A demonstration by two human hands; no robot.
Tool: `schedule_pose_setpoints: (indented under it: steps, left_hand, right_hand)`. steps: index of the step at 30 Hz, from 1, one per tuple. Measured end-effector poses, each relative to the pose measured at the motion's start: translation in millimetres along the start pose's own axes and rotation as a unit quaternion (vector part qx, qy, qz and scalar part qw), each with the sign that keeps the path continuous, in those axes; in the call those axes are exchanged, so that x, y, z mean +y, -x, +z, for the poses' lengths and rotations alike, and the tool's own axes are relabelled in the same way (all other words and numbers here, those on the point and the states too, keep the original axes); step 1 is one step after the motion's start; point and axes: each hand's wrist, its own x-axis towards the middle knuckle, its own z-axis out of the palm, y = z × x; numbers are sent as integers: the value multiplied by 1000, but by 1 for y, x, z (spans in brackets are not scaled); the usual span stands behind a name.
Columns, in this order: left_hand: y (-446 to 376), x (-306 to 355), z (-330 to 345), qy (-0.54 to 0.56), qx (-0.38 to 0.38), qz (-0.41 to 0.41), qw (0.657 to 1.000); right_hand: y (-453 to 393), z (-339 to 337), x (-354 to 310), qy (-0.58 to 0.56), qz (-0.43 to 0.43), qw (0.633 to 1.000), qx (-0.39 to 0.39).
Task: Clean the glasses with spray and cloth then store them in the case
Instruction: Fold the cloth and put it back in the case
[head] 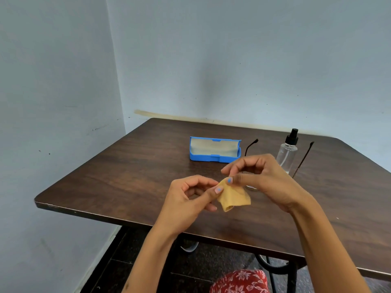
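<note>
A: Starting at the left of the frame, our left hand [190, 197] sits just below centre, thumb and forefinger pinched shut on the upper edge of the yellow cloth [233, 196].

B: And our right hand [262, 178] pinches the same edge right beside it, so both hands are closed on the cloth and it hangs crumpled between them, above the table [118, 176].

A: We judge the step in hand is opening the cloth out. To do it well, we draw the two pinches apart along the edge until a flat, single layer shows, not a wad.

B: Agreed. A bunched fold wipes unevenly. We want a smooth patch that can wrap a lens front and back.

A: Moving right: the blue case [214, 152] stands open above centre, well clear of our hands.

B: The glasses [304, 159] lie behind our right hand, mostly hidden. We see only the two temple arms pointing away and a sliver of lens by the wrist.

A: The spray bottle [287, 151] stands upright between those arms, at centre right.

B: So we keep the cloth low and tidy, lest a swinging corner tip that bottle.
</note>
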Motion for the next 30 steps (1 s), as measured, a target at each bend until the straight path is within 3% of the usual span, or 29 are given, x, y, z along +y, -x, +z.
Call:
schedule_pose_setpoints:
  steps: [6,9,18,23,27,30]
  left_hand:
    - [-6,3,-10,60,39,54,996]
    - [-6,9,-10,104,34,14,994]
    - [-7,5,-14,24,-21,-51,998]
    - [-8,9,-22,39,-38,-52,997]
    - [-5,14,-44,45,-61,-126,989]
    - [-5,19,-55,33,-42,-157,986]
  right_hand:
    - [-8,5,-6,-83,24,996,-3]
    - [-10,7,-5,-46,30,998,-5]
    - [-18,9,-11,65,8,998,-14]
    - [-21,10,-14,-23,27,999,6]
    - [-23,9,-6,-118,102,987,29]
    - [-21,11,5,-207,168,964,2]
